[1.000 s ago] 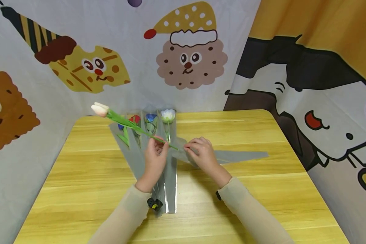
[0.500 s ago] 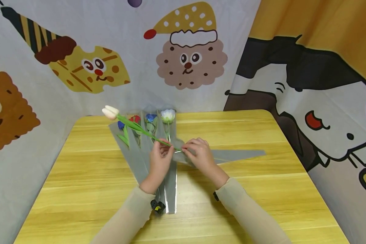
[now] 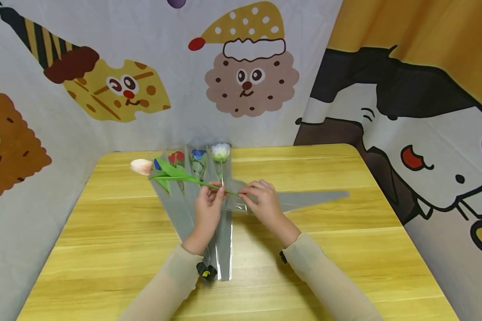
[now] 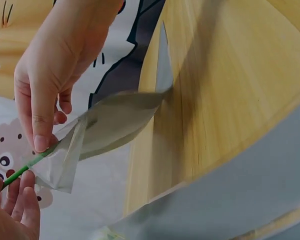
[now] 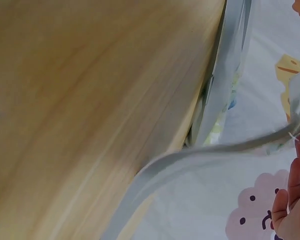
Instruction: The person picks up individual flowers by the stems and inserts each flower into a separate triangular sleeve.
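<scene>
My left hand (image 3: pixel 208 208) pinches the thin green stem of a pale pink tulip (image 3: pixel 141 166), whose bloom points left, over other wrapped flowers. My right hand (image 3: pixel 266 200) pinches the mouth of a tapered grey-and-clear flower sleeve (image 3: pixel 313 200), right at the lower end of the stem. Seen in the left wrist view, the green stem (image 4: pixel 26 168) runs to the right thumb tip, where the sleeve's clear film (image 4: pixel 65 167) flares out. The sleeve's narrow tip stretches right across the table.
Several grey sleeves (image 3: pixel 225 249) lie fanned on the wooden table (image 3: pixel 325 272). They hold a red rose (image 3: pixel 176 157), a blue flower (image 3: pixel 198 154) and a white-blue flower (image 3: pixel 221 152); another blue bloom (image 3: pixel 157 164) shows behind the tulip. A printed cloth (image 3: pixel 144 133) hangs behind.
The tulip's bloom has swung down, so its stem lies flatter. My left hand has moved right toward the right hand, then slightly back. The right hand has shifted slightly left, keeping its pinch.
</scene>
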A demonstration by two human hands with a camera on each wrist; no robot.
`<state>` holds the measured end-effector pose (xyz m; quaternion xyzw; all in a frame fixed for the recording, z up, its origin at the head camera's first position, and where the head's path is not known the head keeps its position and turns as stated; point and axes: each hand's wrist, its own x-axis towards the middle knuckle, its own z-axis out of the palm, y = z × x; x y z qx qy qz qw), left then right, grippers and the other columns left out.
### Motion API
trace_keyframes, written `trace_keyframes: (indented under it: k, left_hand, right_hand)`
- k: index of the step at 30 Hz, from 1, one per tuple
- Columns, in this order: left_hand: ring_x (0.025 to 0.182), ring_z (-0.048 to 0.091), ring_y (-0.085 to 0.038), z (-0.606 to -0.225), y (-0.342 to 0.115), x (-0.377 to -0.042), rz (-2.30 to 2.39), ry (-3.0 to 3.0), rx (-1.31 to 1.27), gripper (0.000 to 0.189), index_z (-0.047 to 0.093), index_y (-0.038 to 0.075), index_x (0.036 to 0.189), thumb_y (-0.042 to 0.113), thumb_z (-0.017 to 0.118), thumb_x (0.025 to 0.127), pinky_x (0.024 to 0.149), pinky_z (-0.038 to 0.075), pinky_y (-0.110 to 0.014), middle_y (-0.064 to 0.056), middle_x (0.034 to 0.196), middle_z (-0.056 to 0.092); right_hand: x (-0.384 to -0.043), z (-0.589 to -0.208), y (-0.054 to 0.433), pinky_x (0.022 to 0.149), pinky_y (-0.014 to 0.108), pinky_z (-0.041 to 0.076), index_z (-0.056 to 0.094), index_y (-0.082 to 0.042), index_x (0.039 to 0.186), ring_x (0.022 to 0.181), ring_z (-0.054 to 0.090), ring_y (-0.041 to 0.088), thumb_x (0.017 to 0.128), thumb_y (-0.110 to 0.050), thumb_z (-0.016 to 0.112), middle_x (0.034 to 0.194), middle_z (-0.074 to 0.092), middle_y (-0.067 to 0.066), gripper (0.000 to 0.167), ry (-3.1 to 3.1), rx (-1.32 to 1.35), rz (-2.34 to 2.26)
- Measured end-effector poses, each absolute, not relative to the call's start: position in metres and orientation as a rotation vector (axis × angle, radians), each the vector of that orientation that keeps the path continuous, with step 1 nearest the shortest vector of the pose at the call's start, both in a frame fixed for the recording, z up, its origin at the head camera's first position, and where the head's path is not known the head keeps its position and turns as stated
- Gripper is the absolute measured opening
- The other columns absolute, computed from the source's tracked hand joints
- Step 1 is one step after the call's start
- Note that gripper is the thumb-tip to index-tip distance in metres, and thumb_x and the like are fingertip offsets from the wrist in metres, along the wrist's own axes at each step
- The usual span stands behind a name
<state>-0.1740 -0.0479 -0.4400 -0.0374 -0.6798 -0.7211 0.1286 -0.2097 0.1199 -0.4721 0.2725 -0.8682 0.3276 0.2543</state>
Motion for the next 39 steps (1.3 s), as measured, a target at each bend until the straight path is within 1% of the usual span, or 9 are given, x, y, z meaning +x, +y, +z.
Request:
trace_keyframes:
  k: [5,8,12,18,21,24,28,32,39]
  left_hand:
    - [0.087,0.059,-0.056,-0.441,-0.049,-0.176,-2.158,-1.911,-0.094,0.022,0.042,-0.02,0.109,-0.003,0.048,0.096,0.07,0.055,-0.019,-0.039,0.098,0.059]
    - [0.087,0.061,-0.052,-0.439,-0.05,-0.175,-2.122,-1.949,-0.086,0.025,0.048,-0.021,0.107,0.002,0.041,0.099,0.073,0.057,-0.029,-0.038,0.097,0.061]
    - [0.088,0.064,-0.047,-0.437,-0.05,-0.174,-2.032,-2.044,-0.052,0.026,0.058,-0.018,0.105,0.005,0.048,0.098,0.076,0.057,-0.039,-0.032,0.099,0.065]
    - [0.088,0.064,-0.045,-0.439,-0.048,-0.175,-2.161,-1.973,0.028,0.026,0.05,-0.017,0.11,-0.001,0.058,0.091,0.073,0.055,-0.019,-0.033,0.1,0.063]
    - [0.086,0.065,-0.038,-0.447,-0.048,-0.179,-2.214,-1.927,0.034,0.026,0.047,-0.015,0.109,0.001,0.059,0.091,0.076,0.056,-0.023,-0.032,0.1,0.062]
    - [0.082,0.067,-0.022,-0.458,-0.048,-0.183,-2.183,-1.946,0.028,0.023,0.052,-0.012,0.105,0.005,0.061,0.091,0.079,0.056,-0.029,-0.029,0.098,0.064]
    - [0.075,0.063,-0.008,-0.456,-0.048,-0.183,-2.122,-2.01,0.043,0.02,0.06,-0.011,0.097,0.004,0.067,0.086,0.071,0.054,-0.02,-0.02,0.09,0.065]
    - [0.069,0.057,-0.006,-0.443,-0.048,-0.177,-2.131,-2.028,0.041,0.02,0.058,-0.013,0.094,-0.003,0.07,0.081,0.061,0.047,-0.013,-0.014,0.084,0.063]
    - [0.067,0.054,-0.002,-0.447,-0.05,-0.179,-2.141,-2.034,0.006,0.019,0.057,-0.014,0.092,-0.005,0.069,0.081,0.06,0.046,-0.013,-0.016,0.085,0.063]
  right_hand:
    - [-0.21,-0.473,0.119,0.075,0.036,0.045,0.076,-0.014,0.086,0.079,0.058,0.016,0.076,-0.014,0.078,0.086,0.07,-0.002,0.011,-2.361,0.725,0.907]
    - [-0.21,-0.474,0.119,0.076,0.036,0.045,0.075,-0.014,0.086,0.078,0.058,0.015,0.077,-0.015,0.078,0.086,0.07,-0.003,0.01,-2.367,0.714,0.913]
    - [-0.211,-0.473,0.12,0.077,0.035,0.044,0.076,-0.014,0.087,0.078,0.057,0.014,0.078,-0.018,0.077,0.086,0.07,-0.003,0.01,-2.369,0.712,0.922]
    - [-0.21,-0.472,0.12,0.077,0.035,0.044,0.076,-0.015,0.087,0.08,0.058,0.014,0.079,-0.019,0.076,0.087,0.07,-0.004,0.008,-2.376,0.714,0.919]
    - [-0.21,-0.473,0.121,0.077,0.035,0.044,0.076,-0.016,0.087,0.08,0.058,0.014,0.08,-0.018,0.076,0.087,0.07,-0.004,0.008,-2.384,0.707,0.927]
    - [-0.21,-0.473,0.121,0.078,0.035,0.044,0.076,-0.016,0.087,0.08,0.058,0.014,0.08,-0.019,0.075,0.088,0.07,-0.004,0.008,-2.39,0.702,0.931]
    - [-0.21,-0.473,0.119,0.078,0.034,0.045,0.076,-0.015,0.087,0.082,0.058,0.014,0.081,-0.019,0.075,0.088,0.07,-0.004,0.008,-2.385,0.722,0.919]
    - [-0.21,-0.472,0.116,0.077,0.034,0.044,0.076,-0.015,0.089,0.083,0.058,0.014,0.081,-0.019,0.075,0.088,0.07,-0.004,0.009,-2.37,0.744,0.934]
    - [-0.211,-0.472,0.116,0.081,0.035,0.043,0.075,-0.015,0.088,0.081,0.057,0.013,0.081,-0.019,0.075,0.088,0.07,-0.004,0.009,-2.36,0.704,0.961]
